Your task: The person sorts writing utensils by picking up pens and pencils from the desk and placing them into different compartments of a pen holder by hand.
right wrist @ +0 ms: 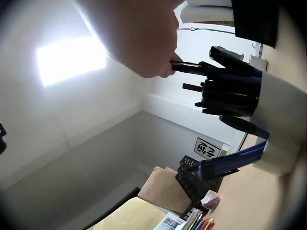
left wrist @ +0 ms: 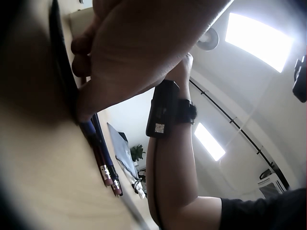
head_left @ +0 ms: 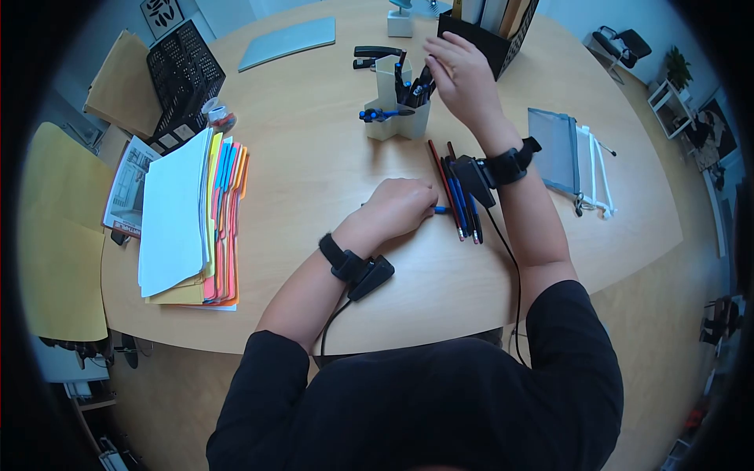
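Note:
The right hand [head_left: 463, 78] is raised at the pen holder [head_left: 382, 124]; in the right wrist view its fingertips [right wrist: 171, 67] pinch the end of a black pen [right wrist: 189, 69] above the other pens [right wrist: 230, 96]. Blue pens [head_left: 385, 115] lean out of the holder's front section. The left hand [head_left: 399, 206] is low over the table, its fingers curled round a blue pen [head_left: 441, 209] whose end shows beside them. Just right of it lie several red and blue pencils and pens [head_left: 463, 200], some with eraser ends [left wrist: 106, 176].
Folders and papers [head_left: 177, 220] are stacked at the left, near a black basket [head_left: 184, 78] and a small clear container [head_left: 220, 118]. A closed laptop [head_left: 288, 42], stapler [head_left: 375, 55] and black file holder [head_left: 479, 43] stand behind. A mesh pouch [head_left: 554, 149] lies right.

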### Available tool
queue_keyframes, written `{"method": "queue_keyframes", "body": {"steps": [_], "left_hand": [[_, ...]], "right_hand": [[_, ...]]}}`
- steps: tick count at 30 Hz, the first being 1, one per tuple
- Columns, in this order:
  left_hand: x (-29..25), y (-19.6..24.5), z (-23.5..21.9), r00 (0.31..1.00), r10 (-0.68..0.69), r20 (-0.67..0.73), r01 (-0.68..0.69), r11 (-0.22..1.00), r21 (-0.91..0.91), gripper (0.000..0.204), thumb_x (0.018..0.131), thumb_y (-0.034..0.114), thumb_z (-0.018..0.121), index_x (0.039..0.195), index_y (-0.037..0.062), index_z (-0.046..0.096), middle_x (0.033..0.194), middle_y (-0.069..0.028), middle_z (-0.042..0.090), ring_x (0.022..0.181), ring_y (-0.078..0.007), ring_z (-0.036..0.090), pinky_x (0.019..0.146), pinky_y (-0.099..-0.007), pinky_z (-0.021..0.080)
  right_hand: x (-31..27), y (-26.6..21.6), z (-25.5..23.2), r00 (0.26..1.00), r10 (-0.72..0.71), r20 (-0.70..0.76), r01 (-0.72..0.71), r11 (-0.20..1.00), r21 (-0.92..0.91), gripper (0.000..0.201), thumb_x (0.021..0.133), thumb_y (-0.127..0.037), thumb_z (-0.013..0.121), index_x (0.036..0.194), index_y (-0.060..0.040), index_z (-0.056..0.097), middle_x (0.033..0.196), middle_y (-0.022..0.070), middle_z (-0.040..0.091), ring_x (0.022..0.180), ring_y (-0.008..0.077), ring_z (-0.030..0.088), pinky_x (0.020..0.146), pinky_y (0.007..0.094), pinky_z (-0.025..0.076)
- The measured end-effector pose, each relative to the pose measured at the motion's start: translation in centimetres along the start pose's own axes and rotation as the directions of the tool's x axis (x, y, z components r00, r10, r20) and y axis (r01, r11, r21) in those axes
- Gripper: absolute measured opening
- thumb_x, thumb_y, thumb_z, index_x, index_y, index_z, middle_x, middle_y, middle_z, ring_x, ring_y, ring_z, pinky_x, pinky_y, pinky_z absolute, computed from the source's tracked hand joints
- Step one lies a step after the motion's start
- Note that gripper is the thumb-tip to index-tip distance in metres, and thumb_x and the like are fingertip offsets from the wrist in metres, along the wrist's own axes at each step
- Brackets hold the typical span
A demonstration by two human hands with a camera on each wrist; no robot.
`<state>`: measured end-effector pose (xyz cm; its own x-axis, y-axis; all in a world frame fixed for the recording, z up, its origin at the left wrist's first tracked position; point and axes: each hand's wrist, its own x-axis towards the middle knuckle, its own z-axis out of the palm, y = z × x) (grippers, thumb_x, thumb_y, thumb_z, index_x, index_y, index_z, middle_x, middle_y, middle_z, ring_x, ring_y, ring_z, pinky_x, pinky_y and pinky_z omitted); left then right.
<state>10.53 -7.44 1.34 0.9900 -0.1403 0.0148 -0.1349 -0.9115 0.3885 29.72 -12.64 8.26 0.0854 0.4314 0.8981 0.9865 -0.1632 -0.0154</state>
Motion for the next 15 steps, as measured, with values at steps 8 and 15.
{"method": "queue_keyframes", "body": {"steps": [8, 15], "left_hand": [[-0.8, 2.6, -5.7, 0.812, -0.113, -0.573, -0.166, 0.896, -0.411, 0.010, 0.087, 0.010, 0.064, 0.093, 0.0029, 0.065, 0.081, -0.0044, 0.062, 0.067, -0.0167, 0.057, 0.060, -0.0296, 0.045], [-0.3, 6.2, -7.3, 0.611, -0.212, -0.762, -0.436, 0.714, -0.549, 0.015, 0.088, 0.007, 0.067, 0.101, -0.0006, 0.067, 0.086, 0.0004, 0.062, 0.062, -0.0016, 0.048, 0.054, -0.0176, 0.036]], "right_hand": [[1.4, -3.1, -10.5, 0.905, 0.369, 0.213, -0.413, 0.640, 0.648, 0.019, 0.089, -0.013, 0.064, 0.103, -0.0018, 0.070, 0.089, 0.0046, 0.070, 0.080, 0.0094, 0.062, 0.072, 0.0222, 0.050], [1.1, -7.1, -12.7, 0.896, 0.208, 0.393, -0.444, 0.477, 0.759, 0.015, 0.083, -0.003, 0.068, 0.098, 0.0024, 0.069, 0.082, 0.0026, 0.067, 0.069, 0.0042, 0.058, 0.058, 0.0175, 0.044]]}}
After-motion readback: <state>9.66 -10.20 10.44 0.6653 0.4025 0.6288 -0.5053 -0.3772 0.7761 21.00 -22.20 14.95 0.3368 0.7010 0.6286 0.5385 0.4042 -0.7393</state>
